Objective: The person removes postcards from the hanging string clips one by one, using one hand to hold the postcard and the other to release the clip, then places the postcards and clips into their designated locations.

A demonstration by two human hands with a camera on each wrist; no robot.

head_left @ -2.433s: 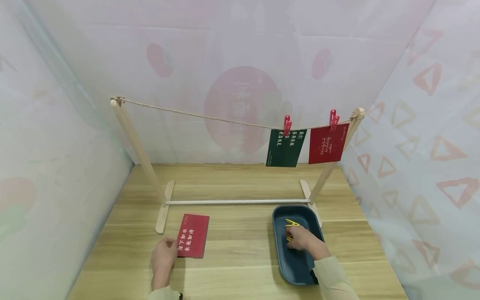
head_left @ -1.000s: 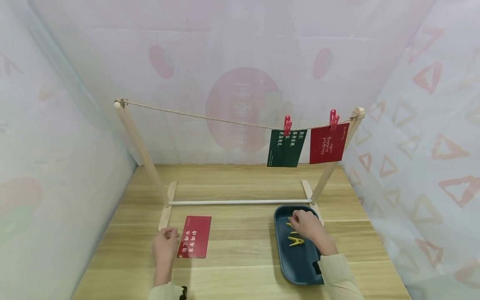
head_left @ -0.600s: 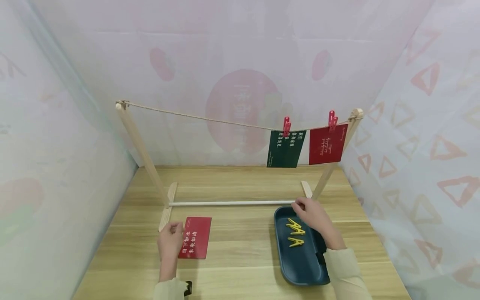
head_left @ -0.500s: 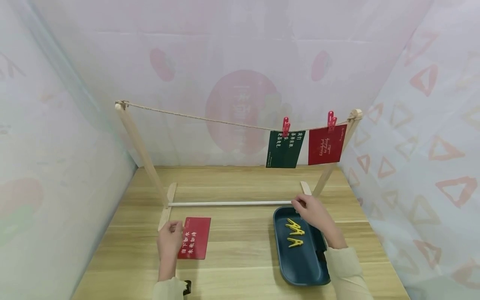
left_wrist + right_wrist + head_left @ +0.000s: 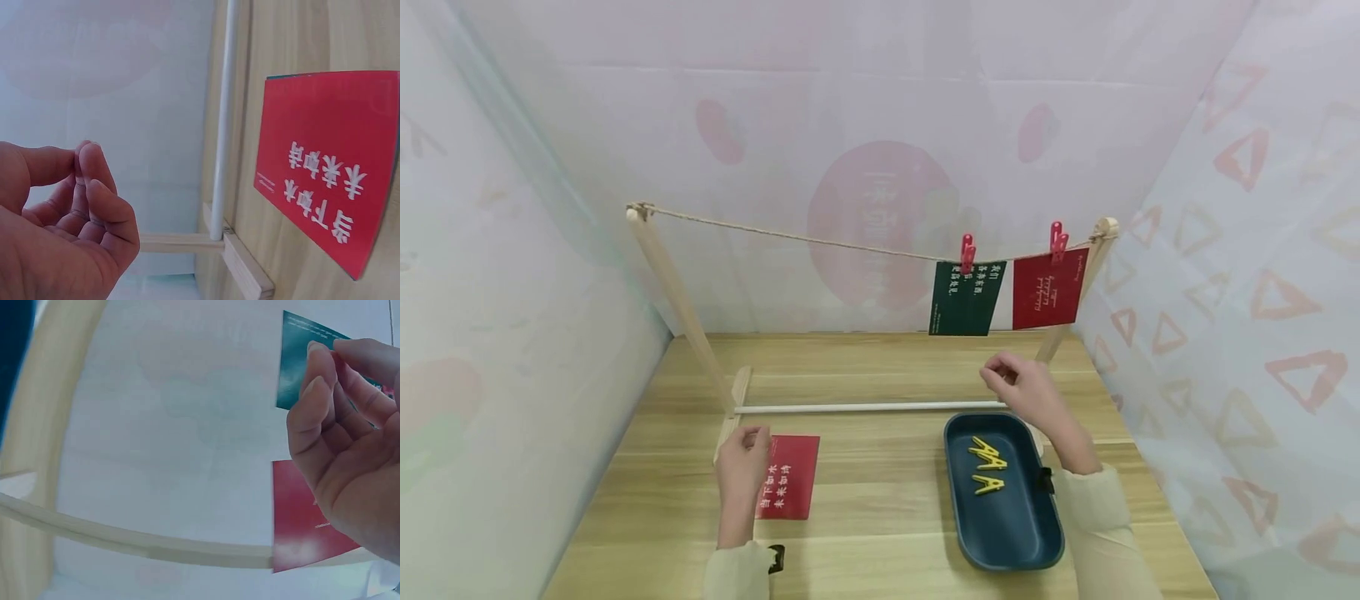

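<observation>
- My left hand (image 5: 742, 464) is up off the table (image 5: 880, 546), fingers loosely curled, thumb tip right by the index finger. Nothing in it that I can see.
- My right hand (image 5: 1025, 390) is pretty much the same: loose curl, thumb and index tips about meeting, no item showing between them. It's in the air past the far end of the tray, lower than the hung cards.
- Pale sleeves (image 5: 737, 572) on both arms, with a dark bit at each cuff.
- Closest to my left hand is the loose red card (image 5: 797, 479), flat on the wood with white writing. From the head view my hand covers a bit of its left edge; the left wrist view shows them apart, plus a thin teal edge (image 5: 275, 77) peeking out under the card.
- Below my right hand sits the dark blue tray (image 5: 1003, 537), three yellow clips (image 5: 992, 457) lying towards its far end, two bunched and one just beside.
- Further back, a wooden frame (image 5: 677, 302) with a white rod (image 5: 850, 408) along the bottom and a sagging cord (image 5: 850, 245) across the top.
- Towards the cord's right end, red clips (image 5: 967, 252) hold a green card (image 5: 966, 308) and, just right of it, the hung red card (image 5: 1047, 296), both tilted.
- Behind everything, a pale printed backdrop (image 5: 775, 125).
</observation>
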